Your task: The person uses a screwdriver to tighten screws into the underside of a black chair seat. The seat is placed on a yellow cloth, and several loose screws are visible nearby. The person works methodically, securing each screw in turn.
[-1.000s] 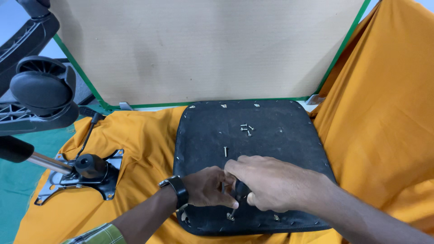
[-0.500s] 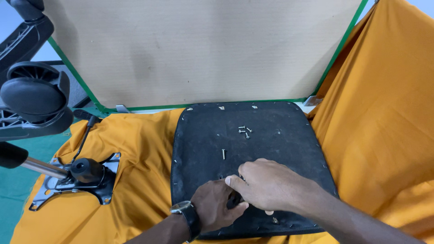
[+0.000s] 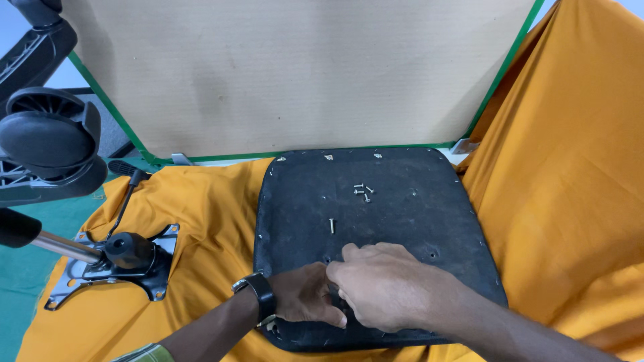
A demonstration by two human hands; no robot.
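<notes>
— Seat pan (image 3: 402, 221), black and upside down, is what both your hands are on. Where does it sit for you?

— It lies flat on the orange cloth (image 3: 201, 221), with its far edge close to the cardboard sheet (image 3: 288, 74) that stands behind it.

— Right. Your right hand (image 3: 386, 285) rests palm down on the near part of the pan, fingers curled loosely with the index fingertip beside a small hole. I cannot tell whether anything is pinched under it.

— And the other one?

— Your left hand (image 3: 305, 295), with a black watch (image 3: 258, 298) on its wrist, lies just beside the right and partly tucked under it, near the pan's front left corner. Its fingers are hidden, so I cannot tell if they grip anything.

— What lies beyond your hands?

— A single screw (image 3: 331, 225) lies on the pan a little ahead of your right hand. Farther on, a small cluster of screws (image 3: 363, 192) sits near the middle of the pan's far half.

— And off the pan?

— To your left, on the cloth, a metal tilt plate (image 3: 114, 265) lies flat, a chrome rod with a black grip reaching out from it to the left. Beyond that, a black caster wheel (image 3: 47, 144) of the chair base stands over the green floor (image 3: 27, 268). Orange cloth also rises in folds on your right.
</notes>
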